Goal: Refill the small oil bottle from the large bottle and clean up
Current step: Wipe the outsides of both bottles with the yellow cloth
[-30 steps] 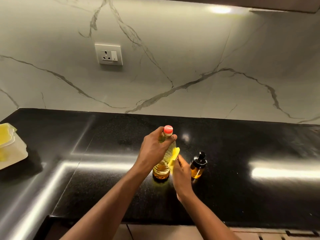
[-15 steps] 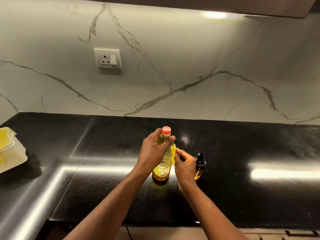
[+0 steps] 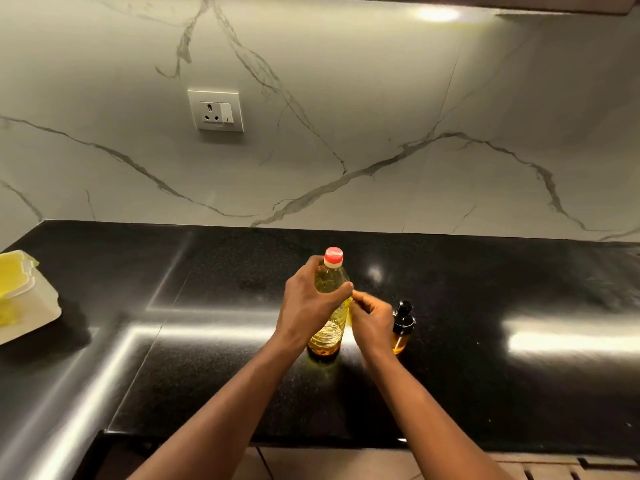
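A large clear bottle of yellow oil [image 3: 328, 336] with a red cap [image 3: 334, 255] stands upright on the black counter [image 3: 485, 375]. My left hand [image 3: 310, 306] grips its upper body. My right hand [image 3: 372, 320] is curled against the bottle's right side and holds a yellow cloth [image 3: 350, 311], of which only a sliver shows. Just right of that hand stands the small amber oil bottle [image 3: 401, 327] with a black spout top, partly hidden by my fingers.
A white tray with yellow items [image 3: 24, 299] lies at the counter's left edge. A wall socket [image 3: 215, 110] sits on the marble backsplash. The counter's front edge runs below my forearms.
My right hand closed round the yellow cloth and slid along the big bottle's side, so the cloth is almost hidden now. My left hand moved down from the cap to the bottle's shoulder.
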The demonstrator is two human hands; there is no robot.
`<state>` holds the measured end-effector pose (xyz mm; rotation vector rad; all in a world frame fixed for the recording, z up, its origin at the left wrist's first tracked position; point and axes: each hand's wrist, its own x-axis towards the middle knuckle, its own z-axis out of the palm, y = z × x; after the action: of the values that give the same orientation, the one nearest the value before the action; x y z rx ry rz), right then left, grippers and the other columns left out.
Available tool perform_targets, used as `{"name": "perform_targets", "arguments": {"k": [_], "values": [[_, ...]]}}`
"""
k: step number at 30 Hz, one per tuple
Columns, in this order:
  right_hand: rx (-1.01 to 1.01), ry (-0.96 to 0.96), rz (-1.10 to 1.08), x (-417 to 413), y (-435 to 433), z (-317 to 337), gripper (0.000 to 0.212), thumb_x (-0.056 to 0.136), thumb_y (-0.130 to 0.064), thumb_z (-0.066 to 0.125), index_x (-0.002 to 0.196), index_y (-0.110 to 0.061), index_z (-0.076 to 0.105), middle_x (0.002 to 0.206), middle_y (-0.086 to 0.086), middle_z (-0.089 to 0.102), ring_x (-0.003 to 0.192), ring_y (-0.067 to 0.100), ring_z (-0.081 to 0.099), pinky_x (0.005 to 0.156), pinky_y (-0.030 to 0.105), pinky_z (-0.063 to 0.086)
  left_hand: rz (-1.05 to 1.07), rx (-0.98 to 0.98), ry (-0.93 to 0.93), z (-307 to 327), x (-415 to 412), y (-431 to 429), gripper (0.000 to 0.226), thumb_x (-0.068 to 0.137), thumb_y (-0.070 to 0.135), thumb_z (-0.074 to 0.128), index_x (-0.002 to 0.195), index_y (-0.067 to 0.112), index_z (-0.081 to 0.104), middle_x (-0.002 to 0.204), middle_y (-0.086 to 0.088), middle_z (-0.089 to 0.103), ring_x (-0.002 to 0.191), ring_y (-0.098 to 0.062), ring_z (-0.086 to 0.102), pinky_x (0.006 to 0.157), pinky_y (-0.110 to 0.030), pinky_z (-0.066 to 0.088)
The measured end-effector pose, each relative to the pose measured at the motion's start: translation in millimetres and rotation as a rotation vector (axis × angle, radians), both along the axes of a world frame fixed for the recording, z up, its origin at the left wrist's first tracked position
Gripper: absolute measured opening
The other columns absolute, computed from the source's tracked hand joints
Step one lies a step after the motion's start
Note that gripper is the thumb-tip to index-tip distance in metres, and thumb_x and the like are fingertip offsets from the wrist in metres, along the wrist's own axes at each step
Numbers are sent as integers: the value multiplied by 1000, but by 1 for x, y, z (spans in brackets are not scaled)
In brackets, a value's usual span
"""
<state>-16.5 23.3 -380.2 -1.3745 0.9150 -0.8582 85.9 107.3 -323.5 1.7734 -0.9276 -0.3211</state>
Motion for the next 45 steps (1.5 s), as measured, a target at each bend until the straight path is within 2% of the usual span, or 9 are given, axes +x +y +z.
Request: {"name": "perform_targets", "arguments": {"k": [9, 12, 18, 28, 33, 36, 38, 40, 45], "values": [[-179, 154, 61, -31, 46, -27, 33, 106, -23, 58, 138, -32, 62, 114, -22, 73, 110, -2, 68, 92, 20, 55, 31, 29, 67, -42, -1, 6, 87, 68, 51, 93, 136, 35, 42, 124, 9, 66, 110, -8, 68, 91, -33, 62], [-191, 195, 160, -25, 56, -30, 44, 110, -29, 50, 152, -40, 42, 133, -28, 60, 115, -17, 57, 99, 11, 47, 85, 23, 57, -47, 0, 5, 81, 68, 51, 94, 130, 34, 45, 117, 9, 69, 103, -7, 71, 86, -32, 64], [-47, 193, 163, 2, 28, -8, 44, 113, -32, 37, 157, -30, 43, 159, -5, 49, 148, 10, 42, 125, 39, 34, 166, -70, 148, -39, -1, 5, 69, 71, 39, 96, 123, 30, 51, 104, 13, 70, 92, 6, 71, 75, -15, 58], [-378, 343, 358, -6, 58, -3, 59, 112, -45, 29, 163, -37, 1, 170, -24, -3, 151, -17, -10, 126, 22, -5, 269, -169, 272, -22, 11, 1, 68, 69, 42, 95, 122, 35, 53, 107, 14, 70, 91, 5, 70, 81, -21, 58], [-372, 412, 289, 9, 18, 19, 83, 102, -64, -2, 161, -19, 35, 166, 4, 37, 154, 19, 32, 121, 34, 26, 228, -195, 285, -19, 11, 2, 75, 68, 45, 95, 129, 28, 54, 111, 9, 71, 95, 1, 72, 84, -22, 60], [-234, 295, 258, 8, 9, 30, 69, 106, -61, 14, 148, -23, 54, 145, 4, 60, 131, 14, 55, 99, 23, 42, 226, -213, 282, -16, 7, 0, 72, 69, 41, 95, 128, 29, 54, 110, 9, 71, 95, 4, 71, 80, -21, 61], [-308, 284, 260, 2, 19, 27, 76, 102, -72, 12, 156, -28, 43, 158, -4, 48, 144, 7, 43, 114, 26, 39, 239, -230, 299, -14, 9, -1, 66, 72, 38, 95, 125, 31, 55, 109, 10, 71, 93, 3, 71, 81, -23, 61], [-362, 332, 299, -9, 37, 13, 89, 91, -83, 5, 165, -36, 17, 170, -17, 16, 153, -10, 11, 127, 29, 14, 251, -237, 306, -13, 12, -1, 65, 72, 38, 95, 124, 30, 57, 109, 10, 71, 93, 2, 72, 82, -26, 62], [-453, 475, 373, -19, 58, 0, 96, 81, -91, -9, 161, -38, -17, 166, -24, -27, 152, -9, -24, 122, 31, -21, 238, -235, 285, -10, 12, -2, 66, 71, 39, 94, 125, 31, 55, 110, 12, 69, 96, 2, 71, 75, -16, 59]]}}
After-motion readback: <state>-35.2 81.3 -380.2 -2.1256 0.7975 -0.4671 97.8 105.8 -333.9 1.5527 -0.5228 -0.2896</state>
